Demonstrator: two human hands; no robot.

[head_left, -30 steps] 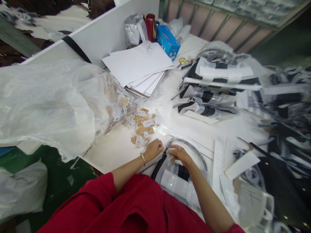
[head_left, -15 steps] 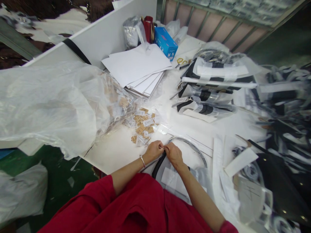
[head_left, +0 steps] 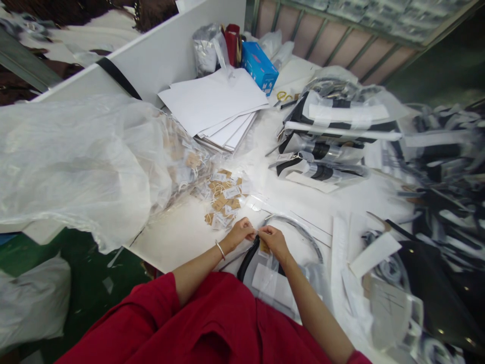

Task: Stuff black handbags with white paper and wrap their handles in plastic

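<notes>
My left hand (head_left: 241, 232) and my right hand (head_left: 275, 241) meet, fingertips pinched, at the top of a black bag (head_left: 247, 262) close to my body. A small tan hang tag (head_left: 264, 246) shows under my right fingers; its string is too small to make out. What my left fingertips pinch is hidden. Clear plastic and a white sheet (head_left: 273, 285) cover part of the bag. Its plastic-wrapped handle (head_left: 303, 230) arches over the table to the right. Beyond my left hand lies a pile of tan and white tags (head_left: 226, 194) with white string loops.
A big translucent plastic bag (head_left: 83, 156) with more tags spreads over the left. White sheets (head_left: 215, 103) and a blue box (head_left: 260, 65) stand at the back. Wrapped black bags (head_left: 341, 124) lie at back right; a black piece (head_left: 428, 283) and white strips (head_left: 339, 263) lie at right.
My fingertips have shifted slightly and my left fingers have loosened a little. The tan tag now shows beneath my right hand. The bag has stayed in place.
</notes>
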